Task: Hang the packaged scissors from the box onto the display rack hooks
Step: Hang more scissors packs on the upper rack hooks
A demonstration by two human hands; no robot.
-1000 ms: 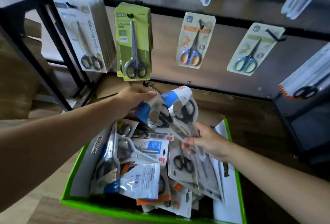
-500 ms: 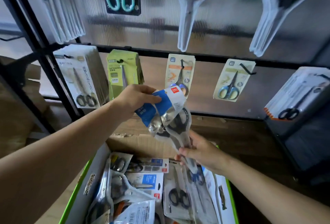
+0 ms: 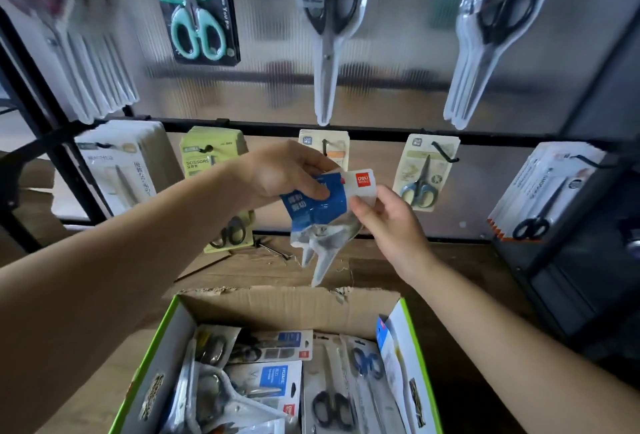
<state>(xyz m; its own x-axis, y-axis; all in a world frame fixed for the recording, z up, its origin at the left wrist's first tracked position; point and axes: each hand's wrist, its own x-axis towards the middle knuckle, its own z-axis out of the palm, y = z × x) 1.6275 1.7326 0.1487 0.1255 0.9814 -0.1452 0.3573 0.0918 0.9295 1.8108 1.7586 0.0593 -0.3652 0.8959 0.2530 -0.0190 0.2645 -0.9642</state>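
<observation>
Above the box [image 3: 287, 302], the packaged scissors [image 3: 322, 225] are held before the rack [image 3: 381, 134] — blue header pinched by the left hand [image 3: 277, 174], white corner by the right hand [image 3: 386, 217]. The crumpled header is best flattened first, so its hole slides cleanly over a hook [image 3: 445, 153].

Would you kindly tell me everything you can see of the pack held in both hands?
The pack is a glossy clear plastic pouch under a blue and white printed header with a red logo patch. It narrows downward to two pointed tips, so it may be two packs. Glare hides the scissors inside. It is held tilted above the open box, before the rack. The left hand grips the header; the right hand pinches its right edge.
</observation>
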